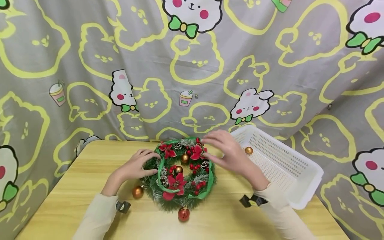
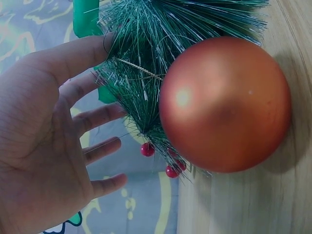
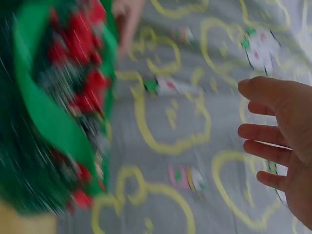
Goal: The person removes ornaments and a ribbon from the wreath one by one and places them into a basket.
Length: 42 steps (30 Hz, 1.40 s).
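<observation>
A green Christmas wreath (image 1: pixel 154 195) lies on the table, dressed with red flowers, berries, pine cones and gold baubles. Loops of green ribbon (image 1: pixel 210 181) run over it. At its left side is my left hand (image 1: pixel 137 165), fingers spread; in the left wrist view the thumb and a fingertip reach the needles. A copper bauble (image 2: pixel 226 107) hangs by a cord close by that hand. My right hand (image 1: pixel 229 151) hovers by the wreath's upper right edge with relaxed fingers, and in the right wrist view it stands apart from the blurred wreath, holding nothing.
A white plastic basket (image 1: pixel 310 180) stands at the right with one gold bauble (image 1: pixel 249 150) inside. A red bauble (image 1: pixel 184 214) lies at the wreath's front. Behind the wooden table (image 1: pixel 87 166) hangs a grey patterned curtain (image 1: pixel 150 60).
</observation>
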Motion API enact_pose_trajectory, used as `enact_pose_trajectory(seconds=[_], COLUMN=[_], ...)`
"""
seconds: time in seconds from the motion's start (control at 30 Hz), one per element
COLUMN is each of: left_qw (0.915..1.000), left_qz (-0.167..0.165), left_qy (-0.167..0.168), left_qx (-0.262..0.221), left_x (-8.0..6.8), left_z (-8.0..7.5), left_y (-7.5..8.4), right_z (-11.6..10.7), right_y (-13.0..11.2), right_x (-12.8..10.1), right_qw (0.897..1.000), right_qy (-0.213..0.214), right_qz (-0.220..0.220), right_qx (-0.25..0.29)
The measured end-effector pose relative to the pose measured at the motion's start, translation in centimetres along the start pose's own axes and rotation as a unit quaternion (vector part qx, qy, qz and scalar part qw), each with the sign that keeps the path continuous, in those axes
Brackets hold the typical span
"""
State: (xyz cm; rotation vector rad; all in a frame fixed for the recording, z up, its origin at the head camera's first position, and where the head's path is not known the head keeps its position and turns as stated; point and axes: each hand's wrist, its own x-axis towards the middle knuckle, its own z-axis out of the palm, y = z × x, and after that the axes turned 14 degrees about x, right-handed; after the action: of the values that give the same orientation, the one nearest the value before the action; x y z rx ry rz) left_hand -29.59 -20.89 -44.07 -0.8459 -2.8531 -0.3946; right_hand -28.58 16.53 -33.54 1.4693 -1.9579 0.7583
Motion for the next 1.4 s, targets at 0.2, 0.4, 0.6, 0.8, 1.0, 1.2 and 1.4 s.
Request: enact_pose_trajectory(seconds=[0.2, 0.4, 0.6, 0.8, 1.0, 1.2, 1.4], left_qw=[1.0000, 1.0000, 1.0000, 0.9999, 0.9998, 0.9998, 0.9996], left_qz=[-0.001, -0.007, -0.001, 0.004, 0.009, 0.004, 0.003], left_qy=[0.004, -0.003, 0.003, 0.012, 0.006, -0.003, -0.006], left_qx=[0.005, 0.001, 0.002, 0.005, 0.015, 0.020, 0.026], left_x=[-0.2, -0.6, -0.8, -0.6, -0.1, 0.1, 0.1], left_z=[0.1, 1.0, 1.3, 0.8, 0.2, -0.2, -0.2], left_y=[-0.3, -0.5, -0.2, 0.0, 0.1, 0.0, 0.2], right_z=[4.4, 7.4, 8.6, 8.9, 9.4, 9.9, 10.2], right_y=[-2.7, -4.7, -6.1, -6.8, -7.4, -7.3, -7.2], right_x=[-0.4, -2.5, -4.1, -4.6, -5.0, -5.2, -5.3], right_qw=[0.996, 0.988, 0.979, 0.972, 0.966, 0.965, 0.965], right_qy=[-0.054, -0.113, -0.176, -0.220, -0.247, -0.255, -0.259], right_qz=[-0.075, -0.100, -0.100, -0.085, -0.071, -0.059, -0.048], right_qx=[0.019, 0.014, 0.021, 0.026, 0.025, 0.017, 0.015])
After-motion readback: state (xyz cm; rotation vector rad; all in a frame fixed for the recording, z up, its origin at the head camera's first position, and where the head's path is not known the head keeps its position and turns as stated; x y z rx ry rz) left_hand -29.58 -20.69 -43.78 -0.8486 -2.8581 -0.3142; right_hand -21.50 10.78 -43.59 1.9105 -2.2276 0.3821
